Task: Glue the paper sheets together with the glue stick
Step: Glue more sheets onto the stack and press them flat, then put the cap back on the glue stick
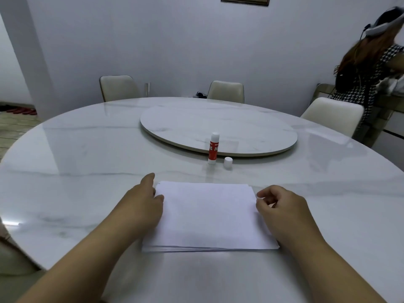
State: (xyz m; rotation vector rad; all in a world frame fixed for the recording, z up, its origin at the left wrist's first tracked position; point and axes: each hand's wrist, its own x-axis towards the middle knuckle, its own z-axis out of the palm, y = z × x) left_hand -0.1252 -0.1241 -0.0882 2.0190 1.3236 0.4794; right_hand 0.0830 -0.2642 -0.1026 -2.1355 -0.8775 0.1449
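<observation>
A stack of white paper sheets (207, 215) lies flat on the marble table (87, 171) in front of me. My left hand (142, 204) rests at the stack's left edge, fingers touching the paper's side. At the right edge, my right hand (282, 206) has loosely curled fingers against the sheets. Beyond the paper stands a red and white glue stick (213, 148), upright with its cap off. The small white cap (228, 162) stands just to its right.
A round marble turntable (218, 127) occupies the table's middle, right behind the glue stick. Several pale chairs (226, 91) ring the far side. Another person (369, 68) stands at the far right by a counter.
</observation>
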